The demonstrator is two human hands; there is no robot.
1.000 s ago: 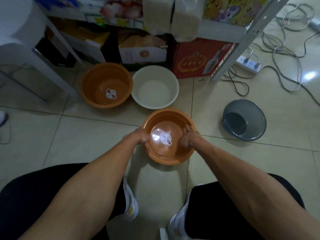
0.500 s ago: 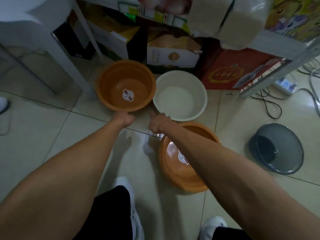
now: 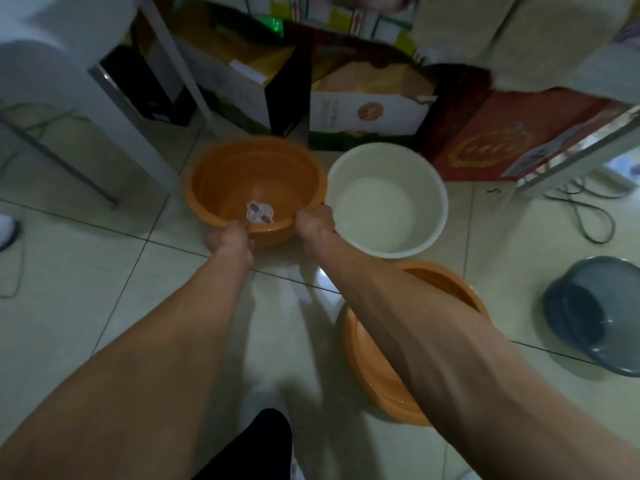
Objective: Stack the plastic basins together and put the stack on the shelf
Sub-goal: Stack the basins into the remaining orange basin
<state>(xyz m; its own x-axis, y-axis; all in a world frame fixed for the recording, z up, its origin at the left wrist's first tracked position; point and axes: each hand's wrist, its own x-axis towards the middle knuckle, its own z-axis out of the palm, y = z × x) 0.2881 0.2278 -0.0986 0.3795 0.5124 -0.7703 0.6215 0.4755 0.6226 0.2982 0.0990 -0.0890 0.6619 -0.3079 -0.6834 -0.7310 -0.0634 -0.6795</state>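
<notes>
Your two hands are on the far orange basin [image 3: 254, 188], which sits on the floor [image 3: 86, 289] in front of the shelf [image 3: 571, 161] and its boxes. Your left hand [image 3: 231, 242] clenches the near rim, fingers curled over the edge just left of the sticker [image 3: 259, 213] on the basin's bottom. Your right hand [image 3: 314, 221] grips the rim at the near right, where this basin touches the white basin [image 3: 388, 199]. The picture is too blurred to say whether the orange basin is lifted or resting flat.

The white basin stands upright just to the right, close against the red box [image 3: 502, 133] behind it. A second orange basin [image 3: 377, 362] lies nearer to you, just in front of the white one, largely hidden under your right forearm. The grey basin [image 3: 595, 313] sits well apart at the far right, tilted on its side with its opening turned towards you and left.

Behind the orange basin stand cardboard boxes [image 3: 367, 112] under the shelf, and a white post [image 3: 114, 109] rises at the left. Cables [image 3: 585, 216] trail over the tiles at the right beside the shelf's leg. Your dark trouser leg [image 3: 256, 445] shows at the bottom edge.
</notes>
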